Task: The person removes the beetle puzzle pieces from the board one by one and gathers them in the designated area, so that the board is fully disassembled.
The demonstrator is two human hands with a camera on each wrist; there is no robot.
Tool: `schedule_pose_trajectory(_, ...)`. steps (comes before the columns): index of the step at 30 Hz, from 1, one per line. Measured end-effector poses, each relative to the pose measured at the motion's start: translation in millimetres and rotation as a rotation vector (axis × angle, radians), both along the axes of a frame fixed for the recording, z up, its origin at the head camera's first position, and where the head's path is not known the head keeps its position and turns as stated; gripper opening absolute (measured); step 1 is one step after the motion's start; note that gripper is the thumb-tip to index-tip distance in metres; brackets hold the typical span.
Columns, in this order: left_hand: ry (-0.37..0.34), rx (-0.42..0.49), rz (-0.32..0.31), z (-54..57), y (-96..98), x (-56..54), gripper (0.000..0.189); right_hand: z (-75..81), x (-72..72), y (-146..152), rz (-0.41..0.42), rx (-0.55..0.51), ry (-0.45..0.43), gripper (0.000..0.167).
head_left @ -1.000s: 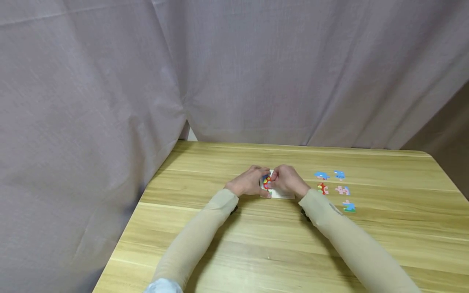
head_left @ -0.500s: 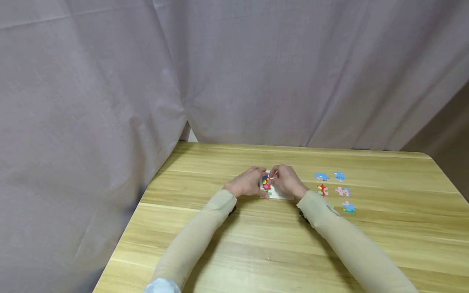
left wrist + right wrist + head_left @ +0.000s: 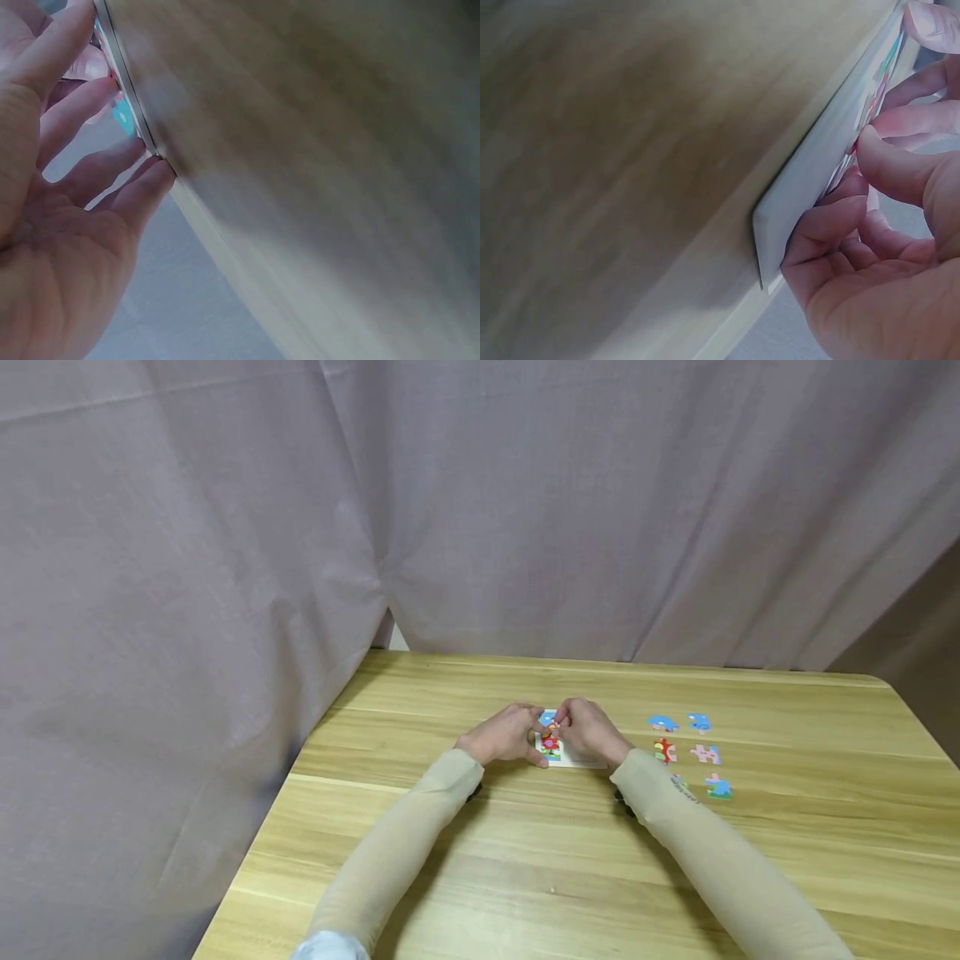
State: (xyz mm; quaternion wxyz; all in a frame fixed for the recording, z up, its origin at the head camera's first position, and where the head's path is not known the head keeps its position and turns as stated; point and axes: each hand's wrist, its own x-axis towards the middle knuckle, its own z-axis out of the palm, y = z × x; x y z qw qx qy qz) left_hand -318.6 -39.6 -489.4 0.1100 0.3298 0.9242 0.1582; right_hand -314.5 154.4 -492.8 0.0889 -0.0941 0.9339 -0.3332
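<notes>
On the wood-grain table [image 3: 480, 902], one white board [image 3: 802, 191] is laid flat, its left part being covered by a bright jigsaw picture [image 3: 551, 750] in red, blue and green. Left hand [image 3: 498, 733]: placed at the board's left end, fingers and thumb spread, the edge touched by fingertips. Right hand [image 3: 588, 729]: held over the board, thumb and forefinger brought together in a pinch on a puzzle piece [image 3: 851, 148], of which only a sliver is shown, its design being hidden.

To the right, set apart from the board, six loose items are laid out: two blue pieces [image 3: 663, 723], one red piece [image 3: 664, 751], one pink piece [image 3: 705, 753], one blue-and-green piece [image 3: 718, 787], and one greenish piece [image 3: 680, 781], partly covered by the right sleeve [image 3: 727, 852]. Both forearms are clothed in beige. Behind the table, a grey-mauve curtain [image 3: 510, 510] is hung in folds.
</notes>
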Motion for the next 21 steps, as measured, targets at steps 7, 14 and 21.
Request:
schedule_pose_trajectory(7, -0.007, 0.028, 0.01, -1.8, -0.6, -0.5, 0.057, -2.0, -2.1, 3.4, -0.002, -0.038, 0.011, 0.028)
schedule_pose_trajectory(14, -0.001, 0.028, 0.014, -1.9, -0.3, -0.9, 0.059, -2.7, -6.2, 2.4, 0.009, -0.051, 0.065, 0.021)
schedule_pose_trajectory(21, 0.018, 0.02, 0.002, -2.5, -0.7, -1.7, 0.06, -3.3, -7.9, 0.9, 0.036, -0.07, 0.107, 0.031)
